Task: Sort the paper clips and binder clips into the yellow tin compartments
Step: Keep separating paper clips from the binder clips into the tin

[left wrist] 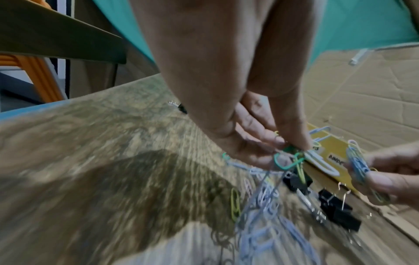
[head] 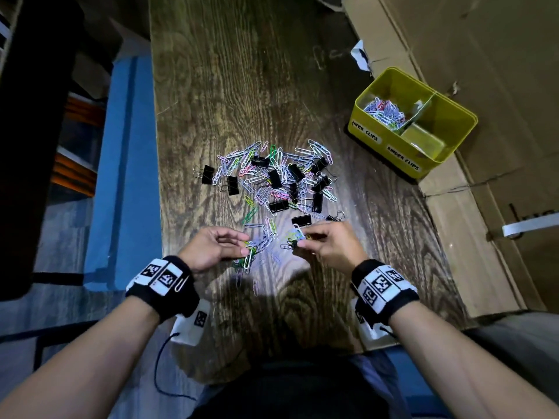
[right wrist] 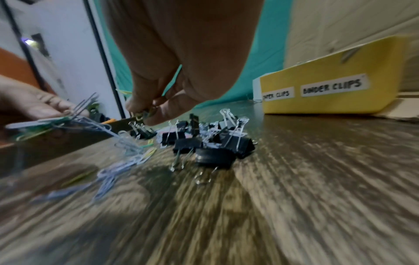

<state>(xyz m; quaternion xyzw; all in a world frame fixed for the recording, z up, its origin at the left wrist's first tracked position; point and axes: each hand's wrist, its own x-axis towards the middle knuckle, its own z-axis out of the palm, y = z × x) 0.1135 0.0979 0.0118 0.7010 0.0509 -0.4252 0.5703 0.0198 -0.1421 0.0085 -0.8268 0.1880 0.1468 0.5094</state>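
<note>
A mixed pile of coloured paper clips [head: 272,173] and black binder clips [head: 276,205] lies mid-table. My left hand [head: 242,247] pinches a tangled bunch of paper clips [left wrist: 292,159] just above the wood, with more clips dangling from it. My right hand [head: 302,238] pinches a small bundle of paper clips [left wrist: 358,165] beside a binder clip [head: 301,219]. The yellow tin [head: 378,140] stands at the right, labelled "PAPER CLIPS" and "BINDER CLIPS". Its left compartment holds a heap of paper clips [head: 384,111]; the right compartment looks bare.
The wooden table [head: 242,71] has its left edge along a blue surface [head: 127,164]. Flattened cardboard [head: 484,71] lies under and behind the tin on the right. Loose paper clips [right wrist: 127,165] are scattered on the near table between my hands.
</note>
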